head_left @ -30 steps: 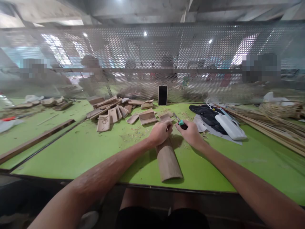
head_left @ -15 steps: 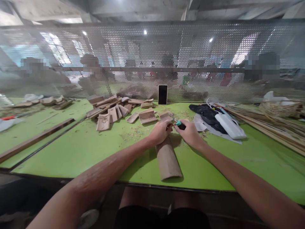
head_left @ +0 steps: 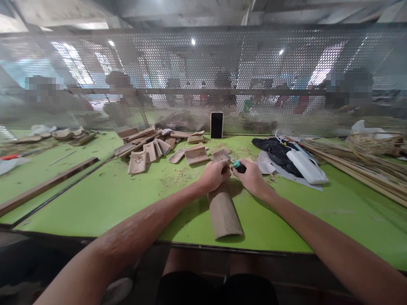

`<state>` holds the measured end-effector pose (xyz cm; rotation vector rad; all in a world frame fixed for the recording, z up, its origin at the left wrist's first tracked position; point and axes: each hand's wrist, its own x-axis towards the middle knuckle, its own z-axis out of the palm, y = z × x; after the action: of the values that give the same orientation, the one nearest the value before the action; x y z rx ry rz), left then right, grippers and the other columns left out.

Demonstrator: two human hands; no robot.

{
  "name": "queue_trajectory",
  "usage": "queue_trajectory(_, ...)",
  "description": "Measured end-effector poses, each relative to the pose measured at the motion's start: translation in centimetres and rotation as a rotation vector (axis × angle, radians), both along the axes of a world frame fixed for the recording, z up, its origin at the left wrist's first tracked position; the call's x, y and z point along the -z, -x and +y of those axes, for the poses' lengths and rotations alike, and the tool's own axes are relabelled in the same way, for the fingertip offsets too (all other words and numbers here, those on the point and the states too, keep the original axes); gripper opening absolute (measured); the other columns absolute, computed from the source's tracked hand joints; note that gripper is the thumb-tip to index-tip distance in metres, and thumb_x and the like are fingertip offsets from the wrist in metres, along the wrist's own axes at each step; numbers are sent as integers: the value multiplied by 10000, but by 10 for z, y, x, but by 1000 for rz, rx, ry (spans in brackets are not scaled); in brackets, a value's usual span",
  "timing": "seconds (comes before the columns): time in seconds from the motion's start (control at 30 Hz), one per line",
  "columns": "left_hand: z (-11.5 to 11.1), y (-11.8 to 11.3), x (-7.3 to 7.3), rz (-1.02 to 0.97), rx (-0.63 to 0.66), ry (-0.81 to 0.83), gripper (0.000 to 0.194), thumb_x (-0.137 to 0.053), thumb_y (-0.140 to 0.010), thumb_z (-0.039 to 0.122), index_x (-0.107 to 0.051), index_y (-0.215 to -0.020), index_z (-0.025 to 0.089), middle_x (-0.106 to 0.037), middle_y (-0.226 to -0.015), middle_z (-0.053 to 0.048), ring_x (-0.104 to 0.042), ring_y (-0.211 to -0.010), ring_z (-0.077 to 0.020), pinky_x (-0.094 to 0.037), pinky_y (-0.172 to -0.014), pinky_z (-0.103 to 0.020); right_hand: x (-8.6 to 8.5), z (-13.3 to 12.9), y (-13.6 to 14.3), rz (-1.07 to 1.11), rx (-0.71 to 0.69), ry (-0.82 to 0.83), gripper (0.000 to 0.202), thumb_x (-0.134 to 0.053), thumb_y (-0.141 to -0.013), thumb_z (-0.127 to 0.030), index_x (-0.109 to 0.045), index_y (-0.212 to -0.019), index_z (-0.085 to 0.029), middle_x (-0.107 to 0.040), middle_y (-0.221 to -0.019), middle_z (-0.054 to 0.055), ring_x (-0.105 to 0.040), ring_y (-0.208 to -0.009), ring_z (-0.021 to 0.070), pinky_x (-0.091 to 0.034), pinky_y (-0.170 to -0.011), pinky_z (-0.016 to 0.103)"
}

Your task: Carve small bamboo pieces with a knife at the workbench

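2 hands meet at the far end of a curved bamboo piece [head_left: 223, 212] lying on the green table [head_left: 104, 199]: left hand [head_left: 213, 176] clenched on it, right hand [head_left: 252, 178] gripping a teal-handled knife [head_left: 238, 165], best worked in short, shallow cuts away from the bracing fingers.

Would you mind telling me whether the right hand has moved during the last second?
Yes: the right hand, gripping the green-handled knife, has slid left toward the left hand, judged against the phone.

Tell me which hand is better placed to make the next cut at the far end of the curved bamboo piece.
Right, probably. The right hand already grips the teal-handled knife, its tip near the far end of the bamboo piece. The left hand clamps that end against the green table, so it looks busy steadying.
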<state>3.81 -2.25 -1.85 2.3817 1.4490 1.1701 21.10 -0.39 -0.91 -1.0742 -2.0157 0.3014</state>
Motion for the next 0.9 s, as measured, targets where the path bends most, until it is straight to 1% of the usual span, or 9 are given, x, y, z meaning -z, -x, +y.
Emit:
queue_trajectory(0.23,0,2,2,-58,-8,-7,161,-607,-789,135,-527,-654,170,-549,-617,21,-433,-587,-108,-311,-578,-233,-2,0,0,42,-111,37,113,-590,-735,-301,-573,-687,-200,-612,-662,30,-530,-658,182,-390,-599,277)
queue_trajectory(0.33,0,1,2,-74,-8,-7,157,-607,-787,132,-521,-662,171,-524,-608,30,-415,-581,-104,-303,-575,-231,-4,-1,-2,61,-132,69,114,-592,-734,-288,-571,-671,-196,-602,-646,23,-525,-648,177,-384,-588,274)
queue_trajectory(0.43,0,1,3,-77,-8,-16,142,-592,-792,117,-527,-677,169,-515,-607,33,-408,-584,-102,-299,-576,-228,-5,-2,-2,71,-122,84,132,-596,-749,-297,-582,-672,-191,-594,-634,18,-521,-638,174,-383,-587,278)
queue_trajectory(0.57,0,1,3,-55,-14,-23,120,-581,-813,119,-558,-703,162,-544,-627,23,-430,-593,-104,-312,-584,-227,-5,-1,-1,67,-88,84,129,-604,-745,-299,-604,-683,-186,-606,-645,22,-519,-639,173,-392,-599,284)
queue_trajectory(0.73,0,0,2,10,33,-18,73,-582,-825,120,-622,-779,160,-630,-705,-1,-487,-622,-112,-340,-605,-229,-4,0,-1,59,-84,75,124,-597,-741,-293,-628,-698,-181,-617,-663,30,-530,-661,179,-406,-635,297)
queue_trajectory(0.9,-1,0,3,43,26,-40,76,-586,-824,123,-619,-766,160,-631,-693,-5,-491,-612,-114,-347,-599,-228,-2,-1,-2,70,-102,85,110,-607,-732,-282,-638,-709,-179,-629,-674,27,-540,-668,179,-408,-632,292)
